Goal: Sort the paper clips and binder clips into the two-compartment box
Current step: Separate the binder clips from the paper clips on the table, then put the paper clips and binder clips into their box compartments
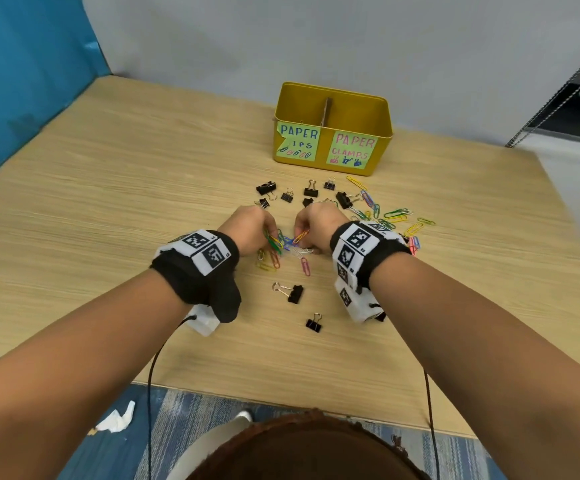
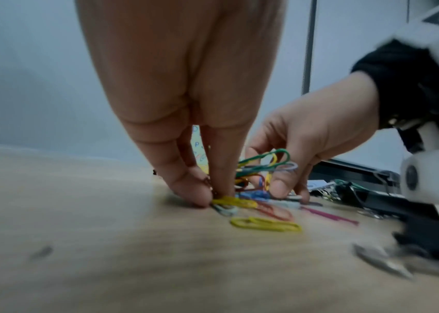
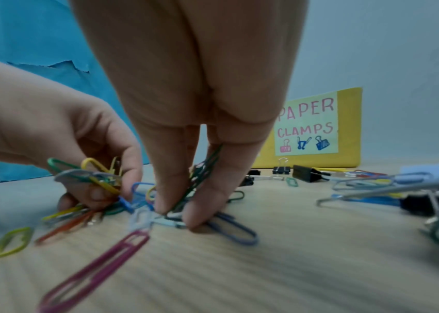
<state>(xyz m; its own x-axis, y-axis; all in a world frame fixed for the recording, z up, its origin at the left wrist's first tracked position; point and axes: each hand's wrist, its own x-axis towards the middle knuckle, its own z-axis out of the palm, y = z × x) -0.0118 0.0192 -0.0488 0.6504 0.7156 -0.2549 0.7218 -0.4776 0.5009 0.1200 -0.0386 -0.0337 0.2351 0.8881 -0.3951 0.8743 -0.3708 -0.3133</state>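
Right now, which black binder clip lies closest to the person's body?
The small binder clip at the near end, alone between the forearms. Another binder clip lies just beyond it; the others sit past the hands, towards the yellow box.

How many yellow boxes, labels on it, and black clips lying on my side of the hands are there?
Box: 1
Labels: 2
Binder clips on the near side: 2
Total: 5

Crumpled tissue (image 1: 117,420) on striped carpet (image 1: 163,441)
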